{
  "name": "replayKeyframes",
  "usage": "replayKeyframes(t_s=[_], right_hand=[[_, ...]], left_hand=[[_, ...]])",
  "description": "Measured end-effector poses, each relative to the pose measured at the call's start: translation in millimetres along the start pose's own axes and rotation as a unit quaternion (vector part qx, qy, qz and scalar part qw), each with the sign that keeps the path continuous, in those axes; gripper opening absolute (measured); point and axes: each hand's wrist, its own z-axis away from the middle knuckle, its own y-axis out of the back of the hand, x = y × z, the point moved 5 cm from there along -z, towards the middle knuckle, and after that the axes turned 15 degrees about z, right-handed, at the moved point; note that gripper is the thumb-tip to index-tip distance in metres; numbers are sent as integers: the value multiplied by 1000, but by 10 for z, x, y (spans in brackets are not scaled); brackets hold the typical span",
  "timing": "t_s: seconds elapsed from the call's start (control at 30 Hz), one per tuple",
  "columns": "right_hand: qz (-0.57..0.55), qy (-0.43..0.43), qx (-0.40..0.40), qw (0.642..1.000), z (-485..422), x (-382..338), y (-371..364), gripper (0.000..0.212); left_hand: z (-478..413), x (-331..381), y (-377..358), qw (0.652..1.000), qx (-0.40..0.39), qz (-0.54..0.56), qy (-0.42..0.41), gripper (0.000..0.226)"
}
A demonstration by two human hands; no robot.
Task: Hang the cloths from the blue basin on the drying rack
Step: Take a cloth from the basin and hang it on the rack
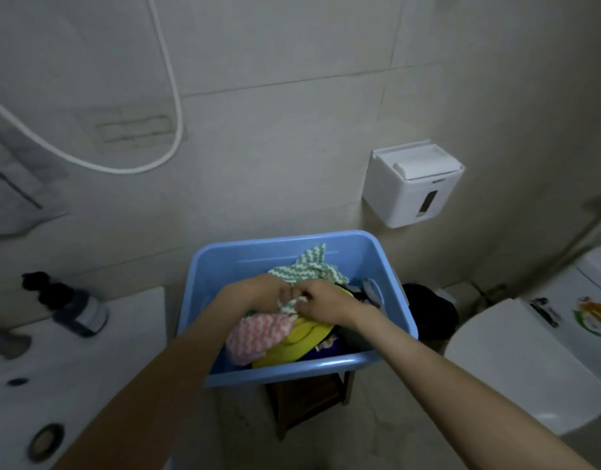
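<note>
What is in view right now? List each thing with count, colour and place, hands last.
blue basin: one, blue, centre, on a stool
green zigzag cloth: one, green and white, back of the basin
pink zigzag cloth: one, pink and white, front left of the basin
yellow cloth: one, yellow, beside the pink one
dark cloths: count unclear, grey and dark, right side of the basin
wooden stool: one, brown, under the basin
paper dispenser: one, white, on the wall, right
shower hose: one, white, on the wall, left
pump bottle: one, dark, on the counter
sink counter: one, white, left
toilet: one, white, right
left hand: fingers pinch the green cloth
right hand: fingers pinch the same cloth
</note>
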Motion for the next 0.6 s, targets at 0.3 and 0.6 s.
replayKeyframes(t_s=[0.3,0.6], right_hand=[[-187,-35,177,966,103,160,565,26],[-312,-7,233,921,400,283,1084,9]], left_hand=[[225,242,418,958,204,192,-68,7],[358,736,626,916,293,229,-153,18]])
